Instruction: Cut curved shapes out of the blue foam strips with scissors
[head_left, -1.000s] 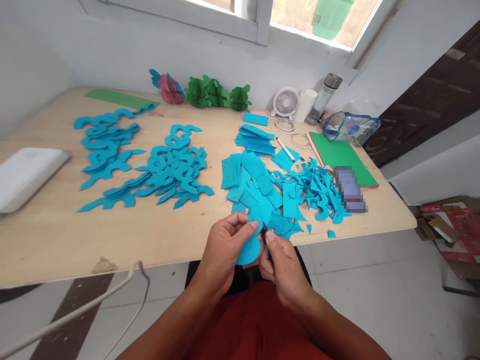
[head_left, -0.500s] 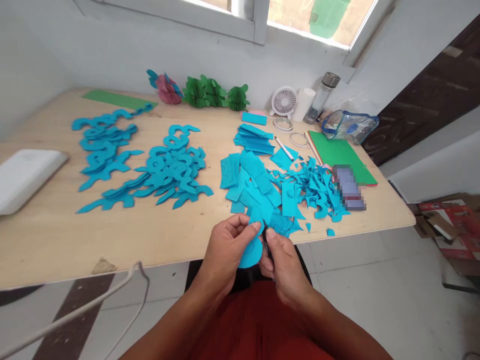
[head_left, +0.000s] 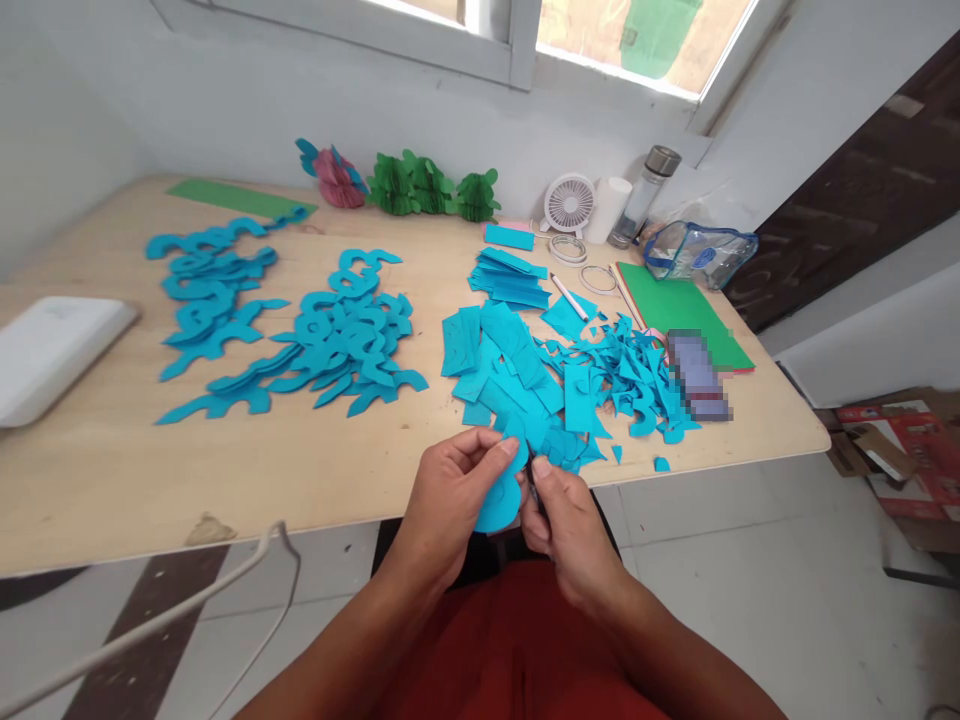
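Observation:
My left hand pinches a blue paper piece with rounded, curved edges between thumb and fingers, just off the table's front edge. Close beside it, my right hand is closed around scissors; only a dark part of them shows, and their blades lie mostly hidden at the paper's right edge. Right beyond the hands lies a heap of blue paper rectangles, with a pile of small blue scraps to its right. Curvy cut blue strips are heaped on the left.
On the wooden table stand green paper honeycomb shapes, a pink one, a small white fan and a bottle. Green sheets lie at the right. A white cable crosses the lower left.
The blue paper piece has turned and shifted slightly upward in my left hand. Both hands stay in nearly the same place, and the piles on the table are unchanged.

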